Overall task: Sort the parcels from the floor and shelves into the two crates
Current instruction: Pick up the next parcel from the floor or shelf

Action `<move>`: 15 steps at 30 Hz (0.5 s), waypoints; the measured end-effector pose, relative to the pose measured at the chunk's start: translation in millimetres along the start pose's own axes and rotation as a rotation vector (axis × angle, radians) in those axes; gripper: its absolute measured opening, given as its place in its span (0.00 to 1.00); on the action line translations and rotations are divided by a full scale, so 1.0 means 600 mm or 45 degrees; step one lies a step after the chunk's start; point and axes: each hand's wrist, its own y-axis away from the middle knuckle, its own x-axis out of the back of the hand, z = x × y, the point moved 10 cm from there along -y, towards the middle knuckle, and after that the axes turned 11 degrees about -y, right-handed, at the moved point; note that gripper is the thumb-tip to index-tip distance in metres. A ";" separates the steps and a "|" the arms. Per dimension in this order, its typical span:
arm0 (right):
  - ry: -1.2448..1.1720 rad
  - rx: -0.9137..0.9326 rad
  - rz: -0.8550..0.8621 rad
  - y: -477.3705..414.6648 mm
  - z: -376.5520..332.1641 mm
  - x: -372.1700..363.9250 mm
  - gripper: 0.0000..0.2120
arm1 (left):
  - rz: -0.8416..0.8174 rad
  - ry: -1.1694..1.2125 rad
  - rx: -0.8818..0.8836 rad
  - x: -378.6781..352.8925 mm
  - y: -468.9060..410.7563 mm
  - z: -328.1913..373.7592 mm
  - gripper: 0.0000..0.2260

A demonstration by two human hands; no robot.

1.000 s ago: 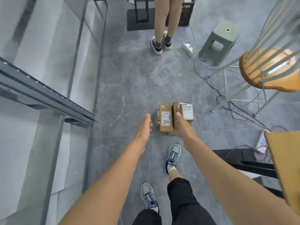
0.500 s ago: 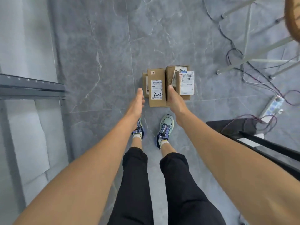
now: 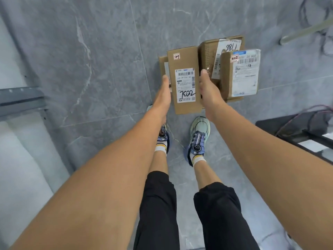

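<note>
Several cardboard parcels stand together on the grey floor in front of my feet. The nearest, a brown parcel (image 3: pixel 183 60) with a white label marked 7022, sits between my hands. My left hand (image 3: pixel 163 95) lies flat against its left side with straight fingers. My right hand (image 3: pixel 210 92) presses its right side, thumb along the edge, fingers hidden between the boxes. Right of it stand a parcel labelled 1786 (image 3: pixel 207 53) and a parcel with a large white label (image 3: pixel 243 74). Another low box (image 3: pixel 162 63) peeks out on the left. No crate is in view.
A grey metal shelf rail (image 3: pixel 21 100) juts in at the left. A black frame (image 3: pixel 295 130) with cables sits at the right, close to my right arm. More cables (image 3: pixel 317 24) and a white chair leg (image 3: pixel 306 31) lie at the far right. My shoes (image 3: pixel 197 139) stand just behind the parcels.
I have bent lower, so the parcels look bigger and closer. Both hands moved forward and now touch the two sides of the 7022 parcel; before, the left hand hung short of it.
</note>
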 end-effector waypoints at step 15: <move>0.096 0.025 0.091 -0.124 0.047 -0.021 0.44 | -0.089 0.063 0.046 -0.044 -0.099 0.012 0.27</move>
